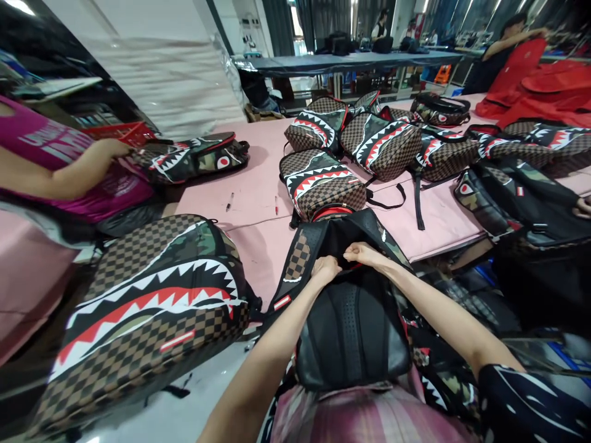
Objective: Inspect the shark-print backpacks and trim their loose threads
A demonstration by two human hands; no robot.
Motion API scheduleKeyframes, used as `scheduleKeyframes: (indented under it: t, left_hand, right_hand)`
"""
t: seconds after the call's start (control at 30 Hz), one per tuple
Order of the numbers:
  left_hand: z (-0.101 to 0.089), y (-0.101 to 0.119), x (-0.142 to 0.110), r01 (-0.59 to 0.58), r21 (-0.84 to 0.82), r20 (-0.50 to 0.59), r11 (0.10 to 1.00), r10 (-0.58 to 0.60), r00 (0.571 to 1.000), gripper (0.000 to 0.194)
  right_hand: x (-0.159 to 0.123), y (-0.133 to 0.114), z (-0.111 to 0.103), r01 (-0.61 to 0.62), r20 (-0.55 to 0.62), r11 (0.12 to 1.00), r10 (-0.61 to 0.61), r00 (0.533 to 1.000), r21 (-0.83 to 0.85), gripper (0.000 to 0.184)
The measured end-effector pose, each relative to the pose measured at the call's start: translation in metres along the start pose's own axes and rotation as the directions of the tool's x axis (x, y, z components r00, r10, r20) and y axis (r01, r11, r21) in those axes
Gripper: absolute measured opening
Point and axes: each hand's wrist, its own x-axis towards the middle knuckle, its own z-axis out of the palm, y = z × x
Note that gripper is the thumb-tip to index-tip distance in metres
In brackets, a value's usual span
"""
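The person's left hand (pixel 362 255) and right hand (pixel 326 269), both curled nearly closed, pinch the opening of a black padded-back backpack (pixel 353 326). It leans against the pink-covered counter (pixel 252 209); left of it lies a brown-checkered shark-mouth backpack (pixel 152 320).

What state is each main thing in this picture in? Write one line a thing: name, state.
Left hand: closed at the backpack's opening.
Right hand: fingers pinched at the same opening.
Black-backed backpack: open at the top, back panel showing.
Large checkered backpack: lying shark-mouth side up.
Dark pen: lying on the pink table.
Red pen: lying near it.
Red fabric: heaped, partly lifted by a person.
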Motion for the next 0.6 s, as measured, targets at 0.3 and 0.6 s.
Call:
scheduleKeyframes:
  t: [0.3,0.6]
  left_hand:
    - [0.003,-0.012,-0.009,0.039,-0.049,-0.126,0.998,-0.044,0.991,0.030]
    - [0.009,-0.018,-0.006,-0.027,-0.124,-0.201,0.992,0.001,0.980,0.025]
  right_hand:
    - [-0.010,-0.007,-0.001,-0.030,0.026,0.953,0.040,0.999,-0.300,0.013]
    - [-0.002,-0.020,0.007,-0.056,0.064,0.925,0.087,0.994,-0.376,0.015]
